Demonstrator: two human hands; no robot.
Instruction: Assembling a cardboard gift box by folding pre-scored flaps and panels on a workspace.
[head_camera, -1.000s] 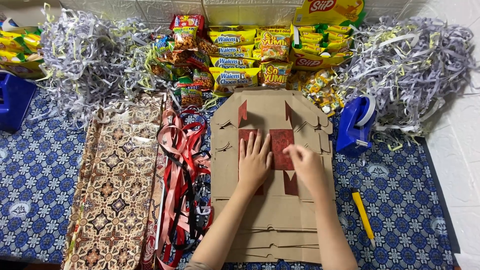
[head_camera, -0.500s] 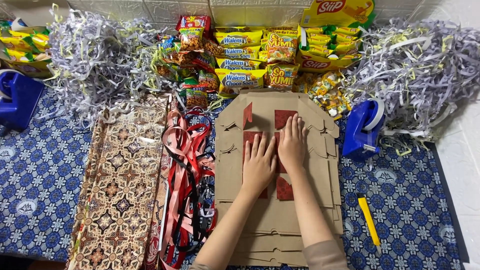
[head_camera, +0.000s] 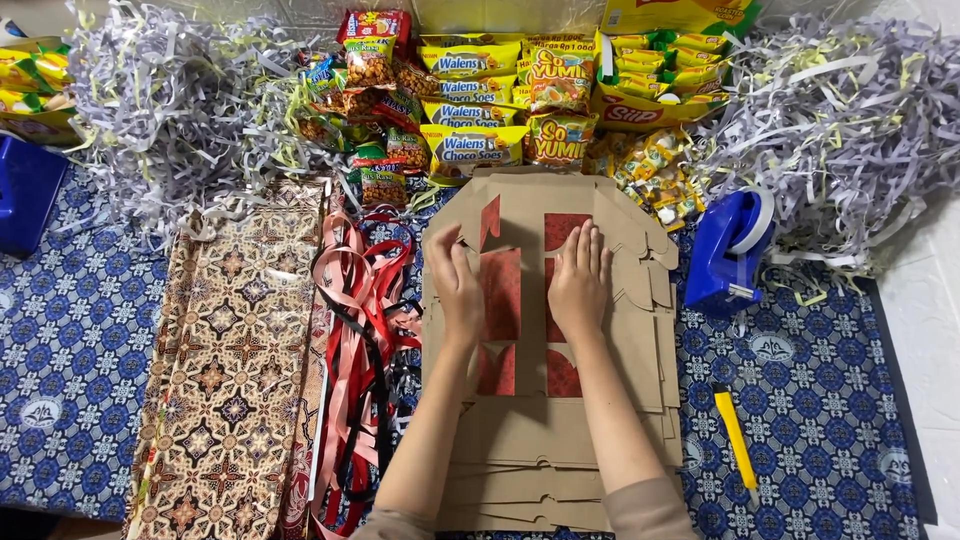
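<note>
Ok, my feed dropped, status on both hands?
Left hand and right hand flat on the flattened cardboard box stack, holding nothing. Ribbons alongside left, clear of the hands.

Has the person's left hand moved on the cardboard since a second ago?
Yes. The left hand has slid left across the flat cardboard pieces, from beside the red cut-outs toward the stack's left edge.

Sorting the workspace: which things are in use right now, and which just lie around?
In use: left hand, right hand, flat cardboard stack.

Lying about: ribbons, patterned paper, tape dispenser, yellow cutter, snack packets, shredded paper.
</note>
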